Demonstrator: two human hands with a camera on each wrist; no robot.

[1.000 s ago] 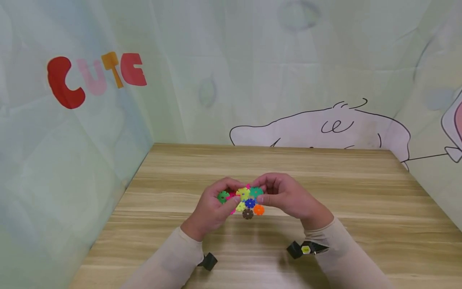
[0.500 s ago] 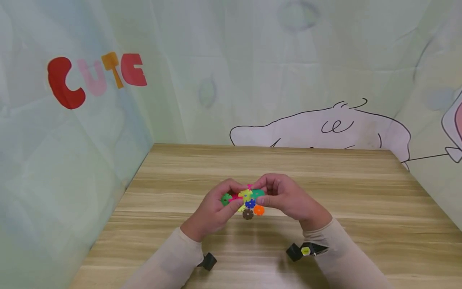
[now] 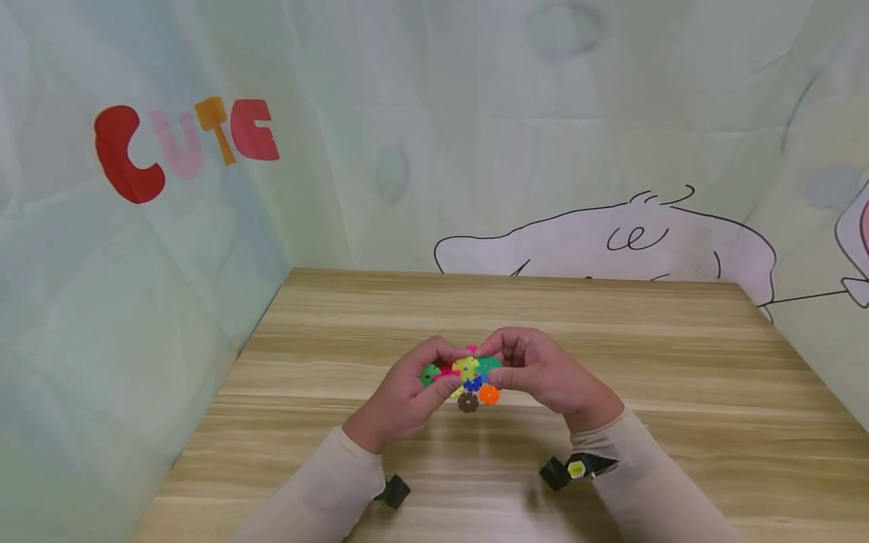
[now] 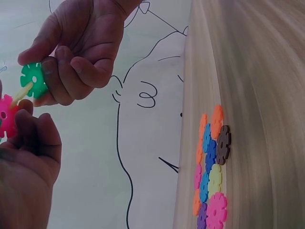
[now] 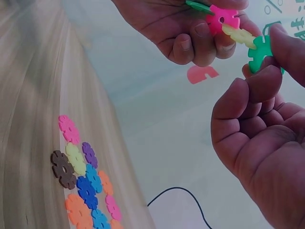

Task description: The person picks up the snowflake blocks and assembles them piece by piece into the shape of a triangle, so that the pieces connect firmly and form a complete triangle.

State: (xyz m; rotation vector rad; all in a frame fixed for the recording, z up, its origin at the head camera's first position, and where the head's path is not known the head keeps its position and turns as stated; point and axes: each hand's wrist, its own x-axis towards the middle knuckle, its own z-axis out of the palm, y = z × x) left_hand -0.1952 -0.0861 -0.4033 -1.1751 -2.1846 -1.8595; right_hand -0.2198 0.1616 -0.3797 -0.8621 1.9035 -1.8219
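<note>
Four-part order aside, a short chain of slotted plastic snowflake discs is held up between both hands above the table. It runs from a green disc (image 5: pixel 199 6) through a pink disc (image 5: pixel 223 20) and a yellow disc (image 5: pixel 239 36) to a teal-green disc (image 5: pixel 259 53). My left hand (image 3: pixel 410 388) pinches the chain around the pink and yellow discs. Between thumb and fingers, my right hand (image 3: pixel 543 371) grips the teal-green disc. In the right wrist view the yellow disc's edge meets the teal-green one; how deeply they interlock cannot be told.
Several loose discs lie on the wooden table (image 3: pixel 326 324) below the hands, among them a brown disc (image 4: pixel 223 145), a dark blue disc (image 5: pixel 87 192) and an orange disc (image 3: pixel 489 394). Printed fabric walls (image 3: pixel 380 136) stand at the back and sides.
My left hand has shifted slightly to the right with the chain, covering more of the loose discs. The right hand keeps its grip, almost still.
</note>
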